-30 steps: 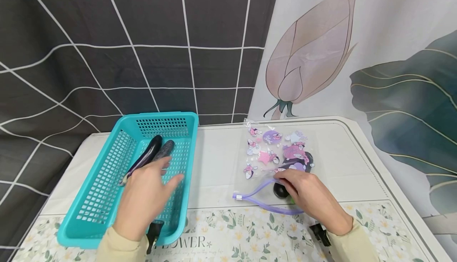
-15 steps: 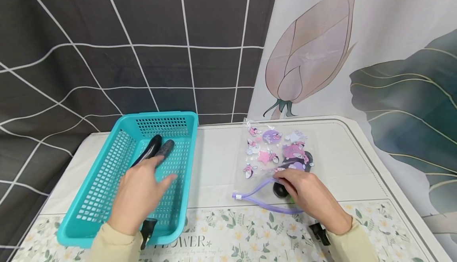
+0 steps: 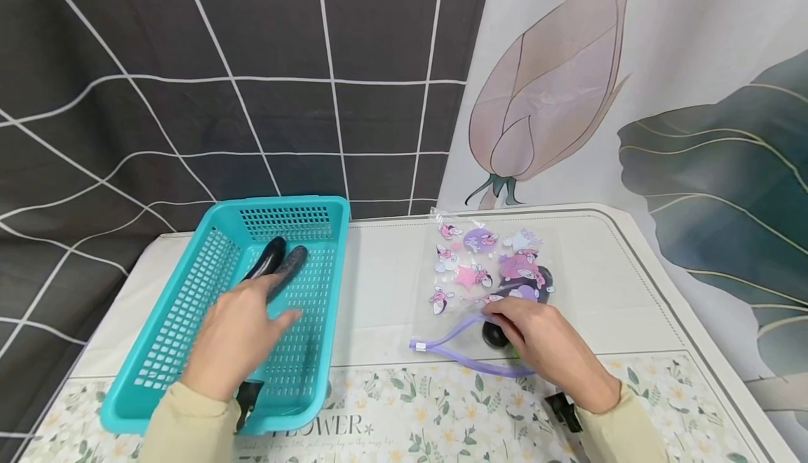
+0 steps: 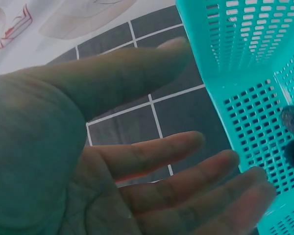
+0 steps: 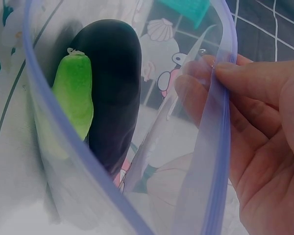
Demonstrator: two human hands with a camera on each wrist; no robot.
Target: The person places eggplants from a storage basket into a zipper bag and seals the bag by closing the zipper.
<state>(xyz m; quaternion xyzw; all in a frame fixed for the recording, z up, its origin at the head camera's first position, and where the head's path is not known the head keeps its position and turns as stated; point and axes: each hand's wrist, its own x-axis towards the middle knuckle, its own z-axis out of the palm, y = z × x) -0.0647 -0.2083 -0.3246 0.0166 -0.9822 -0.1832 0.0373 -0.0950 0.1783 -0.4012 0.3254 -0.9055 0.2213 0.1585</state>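
Observation:
My left hand (image 3: 233, 340) hovers over the teal basket (image 3: 341, 273), fingers extended and thumb spread. In the left wrist view the left palm (image 4: 54, 152) holds nothing. Just beyond the fingertips lie a glossy dark eggplant (image 3: 268, 256) and a rough dark cucumber-like vegetable (image 3: 292, 265), both partly covered by the hand. My right hand (image 3: 552, 347) pinches the purple-edged mouth of a clear zip bag (image 3: 451, 323), holding it apart. Inside the bag, the right wrist view shows a dark eggplant (image 5: 120, 73) beside a small green vegetable (image 5: 74, 93) of unclear kind.
A white slider (image 3: 421, 346) sits at the left end of the bag's zip. The table cover is white with a floral strip (image 3: 442, 414) along the front. Behind stand a dark grid curtain (image 3: 385, 119) and a pale curtain with a printed bud (image 3: 549, 91).
My left hand has drifted left and toward me within the basket area, staying spread. The vegetables look nearly unmoved. My right hand keeps its pinch on the bag's edge.

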